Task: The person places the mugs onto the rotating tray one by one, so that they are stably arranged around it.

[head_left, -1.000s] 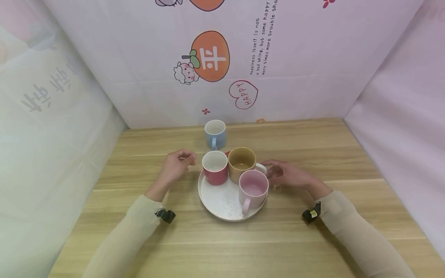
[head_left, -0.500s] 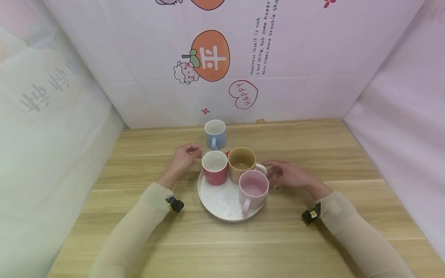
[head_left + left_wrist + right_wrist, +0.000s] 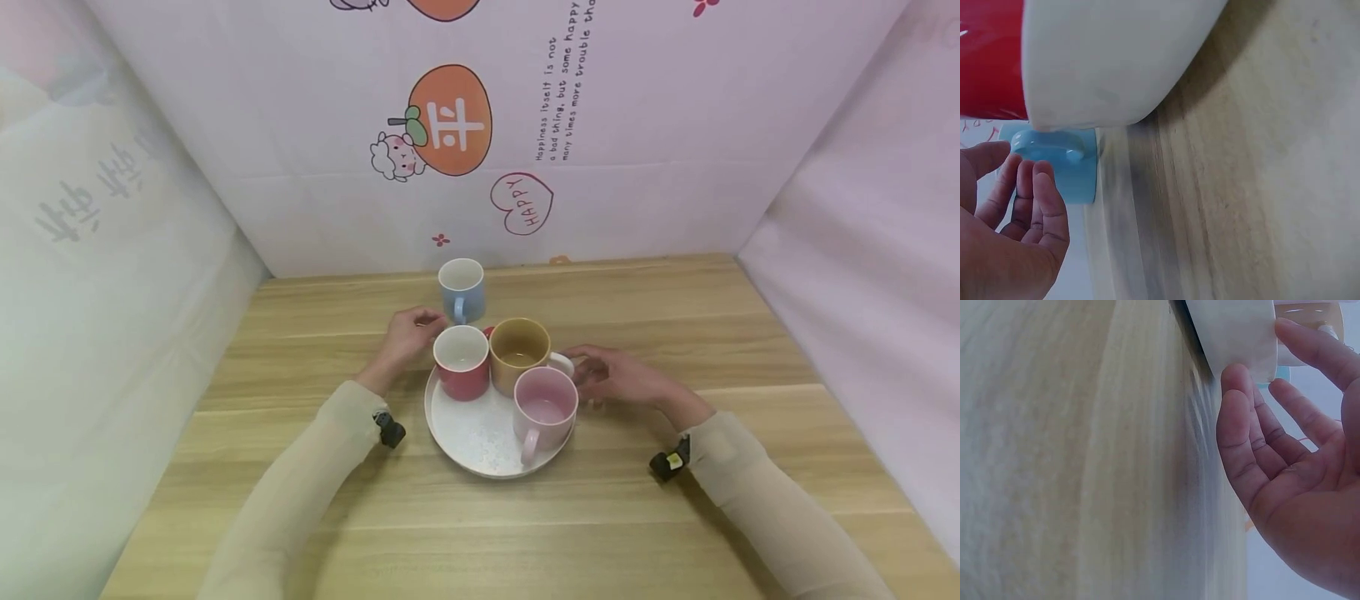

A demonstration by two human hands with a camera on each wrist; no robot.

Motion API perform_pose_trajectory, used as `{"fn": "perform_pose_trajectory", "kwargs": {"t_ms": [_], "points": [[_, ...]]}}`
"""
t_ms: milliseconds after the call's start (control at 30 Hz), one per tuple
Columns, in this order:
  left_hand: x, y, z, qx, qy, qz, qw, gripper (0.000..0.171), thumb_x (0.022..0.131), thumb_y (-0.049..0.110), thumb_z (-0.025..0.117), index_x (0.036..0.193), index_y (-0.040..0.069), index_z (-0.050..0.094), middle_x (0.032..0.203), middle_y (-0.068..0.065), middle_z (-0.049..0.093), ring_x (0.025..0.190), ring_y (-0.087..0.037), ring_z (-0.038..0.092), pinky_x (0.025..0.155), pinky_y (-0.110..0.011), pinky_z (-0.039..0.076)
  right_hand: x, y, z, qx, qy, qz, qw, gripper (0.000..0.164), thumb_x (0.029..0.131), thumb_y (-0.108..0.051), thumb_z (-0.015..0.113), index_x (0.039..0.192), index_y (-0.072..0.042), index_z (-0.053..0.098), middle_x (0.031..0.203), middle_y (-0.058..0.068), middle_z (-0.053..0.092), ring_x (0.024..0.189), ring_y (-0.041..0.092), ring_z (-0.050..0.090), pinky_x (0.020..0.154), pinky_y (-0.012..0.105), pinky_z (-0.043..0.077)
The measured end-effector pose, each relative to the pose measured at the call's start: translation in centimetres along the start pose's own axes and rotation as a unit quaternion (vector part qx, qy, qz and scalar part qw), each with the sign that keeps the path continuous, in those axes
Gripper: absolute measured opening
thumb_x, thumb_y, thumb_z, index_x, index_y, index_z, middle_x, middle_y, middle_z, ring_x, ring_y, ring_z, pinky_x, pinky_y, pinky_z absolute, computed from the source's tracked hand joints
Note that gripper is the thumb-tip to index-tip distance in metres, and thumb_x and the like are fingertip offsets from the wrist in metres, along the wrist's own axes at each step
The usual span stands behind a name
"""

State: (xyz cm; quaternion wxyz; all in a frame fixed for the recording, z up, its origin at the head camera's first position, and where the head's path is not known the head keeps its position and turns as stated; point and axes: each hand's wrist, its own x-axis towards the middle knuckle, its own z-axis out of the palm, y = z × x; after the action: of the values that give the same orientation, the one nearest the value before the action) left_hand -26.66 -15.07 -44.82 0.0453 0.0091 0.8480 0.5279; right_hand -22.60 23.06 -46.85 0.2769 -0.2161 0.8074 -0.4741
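A round white plate (image 3: 480,446) with a raised rim bears a red mug (image 3: 463,383), a mustard-yellow mug (image 3: 506,371) and a pink mug (image 3: 543,425). Behind the red one, a light blue mug (image 3: 465,304) stands on the table. My left hand (image 3: 408,337) is just left of the red mug, its loosely bent fingers apart from the plate in the left wrist view. At the plate's right side is my right hand (image 3: 626,379); its thumb and fingertips meet the plate's edge (image 3: 1241,337) in the right wrist view, fingers relaxed.
All of it is on a wood-grain table (image 3: 480,550). White printed cloth (image 3: 637,167) hangs behind and on both sides. Part of a small red thing (image 3: 488,332) shows between the red and yellow mugs.
My left hand has moved forward and to the right, closer to the red and blue mugs. The right hand, plate and mugs have stayed in place.
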Motion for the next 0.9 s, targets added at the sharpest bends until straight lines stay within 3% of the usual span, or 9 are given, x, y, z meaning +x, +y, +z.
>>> {"fn": "perform_pose_trajectory", "kwargs": {"t_ms": [200, 600, 900], "points": [[0.7, 0.2, 0.7, 0.013, 0.002, 0.001, 0.9999, 0.031, 0.096, 0.026, 0.066, 0.118, 0.005, 0.071, 0.118, -0.016, 0.071, 0.112, -0.03, 0.066, 0.097, -0.04, 0.054, 0.0, -0.1, 0.0, 0.002, -0.002, 0.001, 1.0, 0.07, 0.087, -0.018, 0.077, 0.149, -0.019, 0.042, 0.121, 0.02, 0.066, 0.09, 0.028, 0.07, 0.07, 0.041, 0.061], [1.7, 0.0, 1.6, 0.027, -0.002, -0.003, 0.9996, 0.031, 0.096, 0.024, 0.065, 0.115, 0.001, 0.07, 0.116, -0.02, 0.072, 0.109, -0.032, 0.067, 0.096, -0.041, 0.054, 0.0, -0.2, 0.0, -0.004, 0.002, 0.004, 1.0, 0.069, 0.088, -0.02, 0.077, 0.148, -0.022, 0.044, 0.121, 0.018, 0.067, 0.089, 0.028, 0.07, 0.071, 0.042, 0.061], [1.8, 0.0, 1.1, 0.052, -0.014, 0.003, 0.9986, 0.031, 0.096, 0.027, 0.065, 0.115, 0.003, 0.071, 0.118, -0.018, 0.071, 0.111, -0.032, 0.066, 0.096, -0.042, 0.055, -0.1, -0.2, 0.1, -0.007, 0.001, 0.004, 1.0, 0.07, 0.088, -0.02, 0.077, 0.149, -0.02, 0.043, 0.121, 0.019, 0.066, 0.086, 0.029, 0.07, 0.069, 0.041, 0.06]]}}
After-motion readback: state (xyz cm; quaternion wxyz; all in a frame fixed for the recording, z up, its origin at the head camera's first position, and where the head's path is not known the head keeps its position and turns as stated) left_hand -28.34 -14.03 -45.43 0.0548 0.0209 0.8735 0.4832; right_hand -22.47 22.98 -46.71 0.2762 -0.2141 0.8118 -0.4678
